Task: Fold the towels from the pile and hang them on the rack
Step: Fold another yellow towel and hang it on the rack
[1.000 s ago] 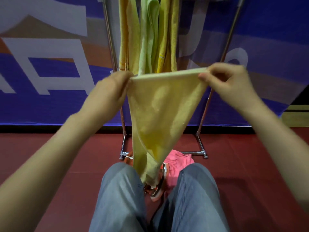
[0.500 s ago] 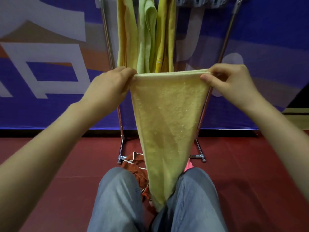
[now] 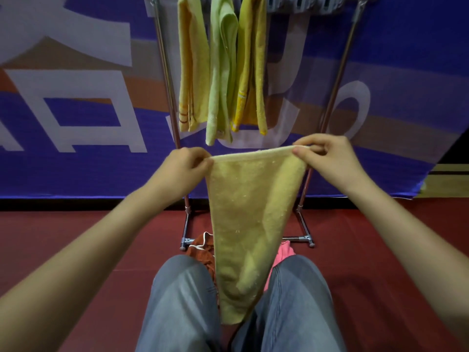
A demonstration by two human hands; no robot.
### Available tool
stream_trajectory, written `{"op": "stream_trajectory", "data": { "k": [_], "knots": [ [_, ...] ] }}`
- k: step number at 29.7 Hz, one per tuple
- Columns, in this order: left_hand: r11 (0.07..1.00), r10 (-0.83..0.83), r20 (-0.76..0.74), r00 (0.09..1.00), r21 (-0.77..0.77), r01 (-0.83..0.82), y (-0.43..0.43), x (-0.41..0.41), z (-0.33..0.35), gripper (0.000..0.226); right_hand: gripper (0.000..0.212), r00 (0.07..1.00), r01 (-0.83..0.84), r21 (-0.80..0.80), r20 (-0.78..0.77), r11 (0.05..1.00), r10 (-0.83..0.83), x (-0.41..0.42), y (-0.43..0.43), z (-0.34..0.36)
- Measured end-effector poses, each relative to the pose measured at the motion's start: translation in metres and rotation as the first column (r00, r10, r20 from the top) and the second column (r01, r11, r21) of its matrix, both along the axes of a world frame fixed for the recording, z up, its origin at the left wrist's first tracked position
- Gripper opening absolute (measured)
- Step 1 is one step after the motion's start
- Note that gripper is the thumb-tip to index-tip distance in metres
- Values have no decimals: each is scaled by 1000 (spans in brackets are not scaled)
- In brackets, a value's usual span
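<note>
yellow towel [image 3: 248,224] hangs in a long, narrow fold between a seated person's two hands, its top edge stretched level in front of the rack [image 3: 165,72] and its lower end drooping between the knees [image 3: 182,295]. the left hand [image 3: 184,168] pinches the left corner, its fingers [image 3: 203,161] clamped on the hem. the right hand [image 3: 330,161] grips the right corner the same way, thumb and fingers closed on the cloth. on the rail above, three folded towels are already hung side by side: a pale orange towel [image 3: 193,72], a green towel [image 3: 223,72] and a deep yellow towel [image 3: 255,72]. to their right the rail carries a row of grey fittings [image 3: 304,6], too blurred to name. the pile lies on the red floor [image 3: 76,237] at the rack's foot, where a rust-brown cloth [image 3: 200,250] and a pink cloth [image 3: 285,252] show, both partly hidden behind the held towel and the knees. how many more lie beneath cannot be told. by this count the job looks about half done: three towels up, a fourth apparently folded lengthwise and waiting to be draped over the rail, at least two not yet picked up. a blue banner [image 3: 76,161] with pale lettering fills the wall behind.
</note>
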State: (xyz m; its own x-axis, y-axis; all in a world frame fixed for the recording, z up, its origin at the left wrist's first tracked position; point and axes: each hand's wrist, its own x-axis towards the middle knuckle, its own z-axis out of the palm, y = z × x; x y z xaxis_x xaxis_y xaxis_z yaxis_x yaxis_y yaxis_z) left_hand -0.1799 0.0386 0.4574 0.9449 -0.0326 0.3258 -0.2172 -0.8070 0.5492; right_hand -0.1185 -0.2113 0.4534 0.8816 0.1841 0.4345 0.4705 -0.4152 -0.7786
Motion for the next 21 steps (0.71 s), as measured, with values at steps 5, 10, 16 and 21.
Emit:
{"op": "stream_trajectory", "data": {
  "k": [5,10,16,21],
  "knots": [
    [943,0,-117,993,-331,-39,-12,-2,-13,18,14,996,20,57,-90,998,-15,-1,9,-10],
    [858,-17,-197,980,-507,-87,-35,-2,-31,17,18,975,-5,89,-220,996,25,-14,29,-24],
    [853,-1,-188,982,-513,-97,-52,-2,-49,14,19,928,-137,167,-322,976,185,-30,51,-41],
    [855,-34,-159,987,-515,-54,-50,-8,-52,35,18,890,-198,227,-367,953,272,-34,58,-44]
  ]
}}
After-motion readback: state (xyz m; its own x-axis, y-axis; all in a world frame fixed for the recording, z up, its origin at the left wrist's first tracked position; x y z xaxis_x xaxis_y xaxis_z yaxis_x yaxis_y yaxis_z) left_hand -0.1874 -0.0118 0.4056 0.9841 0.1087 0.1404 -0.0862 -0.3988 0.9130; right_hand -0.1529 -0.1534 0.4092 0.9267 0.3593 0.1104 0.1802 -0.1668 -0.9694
